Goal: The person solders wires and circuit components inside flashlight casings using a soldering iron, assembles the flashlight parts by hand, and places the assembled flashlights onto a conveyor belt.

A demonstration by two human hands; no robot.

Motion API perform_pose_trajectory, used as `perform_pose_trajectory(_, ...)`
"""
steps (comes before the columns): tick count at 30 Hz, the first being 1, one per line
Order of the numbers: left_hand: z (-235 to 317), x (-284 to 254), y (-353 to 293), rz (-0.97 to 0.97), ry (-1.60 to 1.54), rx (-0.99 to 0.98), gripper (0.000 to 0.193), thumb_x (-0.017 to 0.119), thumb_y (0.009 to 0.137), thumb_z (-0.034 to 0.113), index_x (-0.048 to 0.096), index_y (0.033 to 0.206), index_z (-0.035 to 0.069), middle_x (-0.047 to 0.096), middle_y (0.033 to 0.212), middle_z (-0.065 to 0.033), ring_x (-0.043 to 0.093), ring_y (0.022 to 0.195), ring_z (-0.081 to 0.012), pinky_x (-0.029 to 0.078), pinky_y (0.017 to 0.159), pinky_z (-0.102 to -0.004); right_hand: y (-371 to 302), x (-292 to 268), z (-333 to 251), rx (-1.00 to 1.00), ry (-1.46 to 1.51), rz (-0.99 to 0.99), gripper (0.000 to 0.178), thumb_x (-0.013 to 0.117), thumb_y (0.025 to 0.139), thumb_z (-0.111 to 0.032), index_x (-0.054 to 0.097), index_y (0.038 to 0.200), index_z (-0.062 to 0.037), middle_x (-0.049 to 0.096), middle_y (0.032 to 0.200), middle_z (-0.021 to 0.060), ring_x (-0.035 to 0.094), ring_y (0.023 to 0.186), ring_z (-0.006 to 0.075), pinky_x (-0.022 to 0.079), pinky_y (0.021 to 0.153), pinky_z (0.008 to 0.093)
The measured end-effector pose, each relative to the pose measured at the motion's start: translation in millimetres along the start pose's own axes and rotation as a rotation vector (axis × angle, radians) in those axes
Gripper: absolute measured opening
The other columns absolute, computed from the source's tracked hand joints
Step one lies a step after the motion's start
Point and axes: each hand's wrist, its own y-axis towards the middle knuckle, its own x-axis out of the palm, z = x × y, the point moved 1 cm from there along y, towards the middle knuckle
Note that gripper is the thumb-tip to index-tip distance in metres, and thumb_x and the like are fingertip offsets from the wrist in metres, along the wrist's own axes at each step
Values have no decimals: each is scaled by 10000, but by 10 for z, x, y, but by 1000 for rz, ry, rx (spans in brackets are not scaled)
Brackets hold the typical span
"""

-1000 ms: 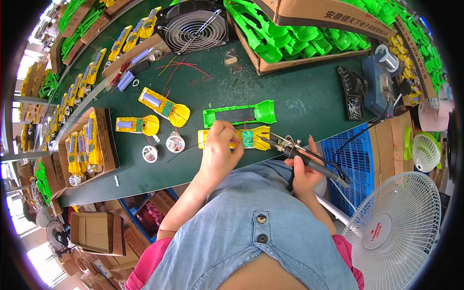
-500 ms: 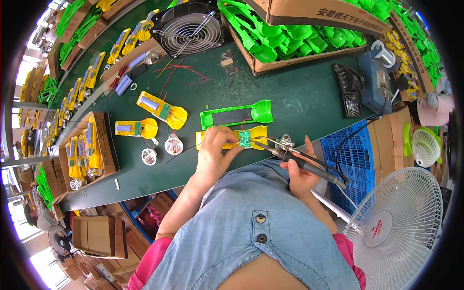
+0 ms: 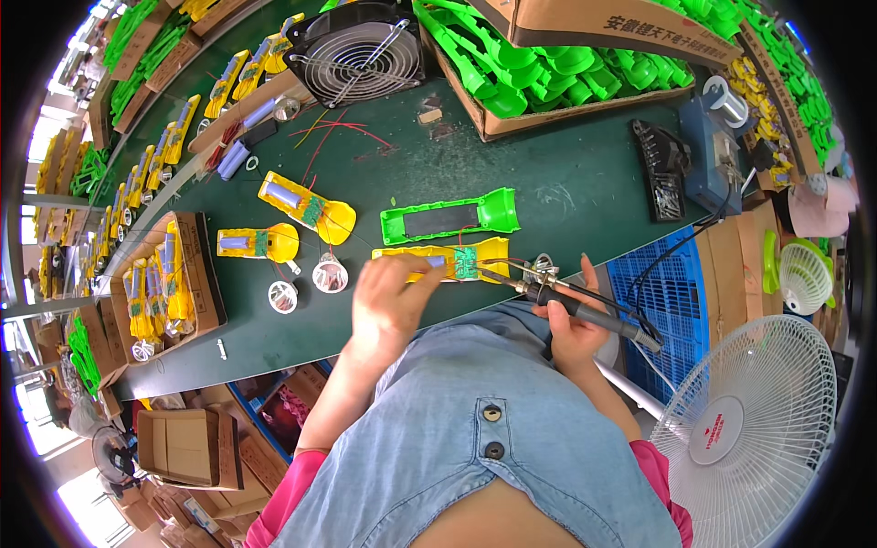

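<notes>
My right hand [image 3: 577, 331] grips a soldering iron [image 3: 594, 315] with a dark handle. Its metal tip points left, close to the small green circuit board [image 3: 466, 262] in a yellow plastic housing half [image 3: 494, 248]. Beside the tip, a second thin metal prong reaches toward the board. Over the housing's left end is my left hand [image 3: 388, 301], thumb and fingers closed; what lies between them, if anything, is hidden. A purple battery cell [image 3: 436, 262] shows just past these fingertips. Just beyond lies a green housing half [image 3: 498, 210] with a dark strip inside. A clear reflector cup [image 3: 544, 265] lies behind the iron.
Two yellow housings [image 3: 333, 222] with wired reflector cups [image 3: 330, 274] lie to the left, near a carton of yellow housings [image 3: 206, 265]. A metal-grilled fan [image 3: 356, 64] and a carton of green housings [image 3: 571, 105] stand at the back. A white fan [image 3: 758, 429] stands at lower right.
My left hand has drawn back left and slightly down, away from the circuit board, uncovering the battery cell. The right hand and soldering iron have shifted only slightly.
</notes>
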Motion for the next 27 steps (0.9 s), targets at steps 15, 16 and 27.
perform_pose_trajectory(15, 28, 200, -19, -217, -43, 116, 242, 602, 609, 55, 618, 849, 35, 463, 718, -57, 505, 658, -206, 410, 587, -330, -33, 76, -47, 160, 216, 112, 242, 604, 735, 59, 536, 967, 58, 549, 992, 222, 612, 865, 234, 561, 677, 257)
perform_pose_trajectory(16, 22, 193, -16, -216, -61, 118, 243, 605, 607, 55, 620, 849, 38, 464, 718, -55, 507, 663, -204, 411, 590, -328, -33, 66, -25, 160, 216, 113, 242, 604, 735, 59, 536, 967, 58, 549, 992, 222, 612, 865, 234, 561, 677, 257)
perform_pose_trajectory(27, 17, 176, -10, -217, -83, 102, 246, 625, 592, 55, 632, 838, 55, 470, 721, -42, 511, 669, -193, 413, 598, -324, -28, 89, 10, 164, 161, 42, 238, 602, 737, 60, 536, 966, 71, 517, 1066, 208, 613, 850, 200, 570, 648, 251)
